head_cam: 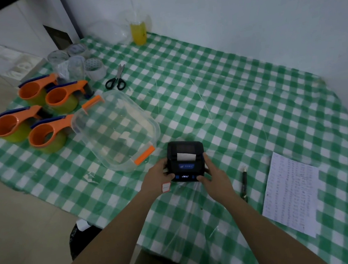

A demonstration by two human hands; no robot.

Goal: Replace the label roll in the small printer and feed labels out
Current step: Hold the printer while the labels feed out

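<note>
Fingers of the left hand (157, 176) and right hand (213, 174) curl around the small printer's (185, 160) sides on the table (242, 106). Its lid looks closed, white label (186, 156) protruding; feeding probably remains.

Green-and-white checked cloth (240, 93) over the desk. Clear plastic tub (114, 130) with orange clips, just beyond the left hand (156, 177), lying on the cloth. Four orange tape dispensers (35, 118) with yellow-green rolls, clustered far left of that hand, past the tub. Rolls of clear tape (76, 60) grouped behind the dispensers. Black-handled scissors (116, 79), closed, well beyond the tub. Cup of yellow drink (138, 32) at the far edge, by the wall. Dark pen (244, 183) just right of the right hand (214, 176), lying lengthwise. Printed sheet (292, 192) further right, flat, text too small to read. Black bag (83, 237) on the floor, below the left forearm.
</note>
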